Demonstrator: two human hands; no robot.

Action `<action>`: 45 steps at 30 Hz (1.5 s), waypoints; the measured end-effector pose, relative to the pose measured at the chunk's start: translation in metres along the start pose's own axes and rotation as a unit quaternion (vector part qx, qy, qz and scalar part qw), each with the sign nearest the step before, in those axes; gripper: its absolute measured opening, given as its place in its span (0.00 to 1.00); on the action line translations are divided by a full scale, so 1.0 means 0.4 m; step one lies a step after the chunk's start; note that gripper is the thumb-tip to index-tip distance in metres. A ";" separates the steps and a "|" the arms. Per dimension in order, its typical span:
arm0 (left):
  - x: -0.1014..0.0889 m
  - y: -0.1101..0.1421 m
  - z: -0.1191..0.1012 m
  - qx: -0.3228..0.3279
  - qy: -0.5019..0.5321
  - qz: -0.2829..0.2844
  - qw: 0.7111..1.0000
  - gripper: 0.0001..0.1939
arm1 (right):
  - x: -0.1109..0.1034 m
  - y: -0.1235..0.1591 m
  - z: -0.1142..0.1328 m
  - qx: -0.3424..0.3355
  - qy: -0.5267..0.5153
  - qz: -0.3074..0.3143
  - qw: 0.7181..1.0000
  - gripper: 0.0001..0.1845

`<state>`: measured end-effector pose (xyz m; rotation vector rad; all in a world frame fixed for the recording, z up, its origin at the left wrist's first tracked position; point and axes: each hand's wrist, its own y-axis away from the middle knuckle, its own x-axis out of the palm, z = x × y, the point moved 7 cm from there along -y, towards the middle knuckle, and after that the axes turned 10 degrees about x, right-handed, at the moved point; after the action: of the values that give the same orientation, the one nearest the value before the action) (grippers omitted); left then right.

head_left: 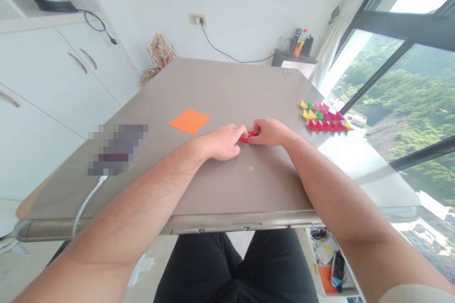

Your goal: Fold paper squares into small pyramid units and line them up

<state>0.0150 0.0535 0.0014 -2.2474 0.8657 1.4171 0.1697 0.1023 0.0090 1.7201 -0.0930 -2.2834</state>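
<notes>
A small piece of red folded paper lies on the table between my two hands, partly covered by the fingers. My left hand is closed at its left side, fingertips touching the paper. From the right, my right hand pinches the other side. Left of the hands lies a flat orange paper sheet. Off to the right, small folded paper pieces in red, pink, yellow and green stand in rows.
The grey table reaches to the white wall. A blurred-out dark device with a white cable lies at the left. An open drawer is low on the right. Bottles stand on a far cabinet, beside large windows.
</notes>
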 end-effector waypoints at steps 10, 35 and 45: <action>-0.042 -0.001 0.032 -0.005 0.100 -0.185 0.978 0.24 | -0.014 -0.024 0.037 -0.023 0.056 0.021 0.998 0.19; -0.061 0.026 0.103 -0.077 0.453 -0.481 0.747 0.14 | 0.034 0.022 0.061 -0.048 -0.617 0.021 0.786 0.10; -0.021 -0.004 0.082 -0.035 0.594 -0.385 0.706 0.18 | 0.016 0.045 0.075 -0.039 -0.649 -0.017 0.760 0.11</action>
<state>-0.0089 0.0763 -0.0056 -2.8864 -0.0130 -0.5124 0.1429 0.0801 0.0156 -0.1948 -0.2193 -2.9359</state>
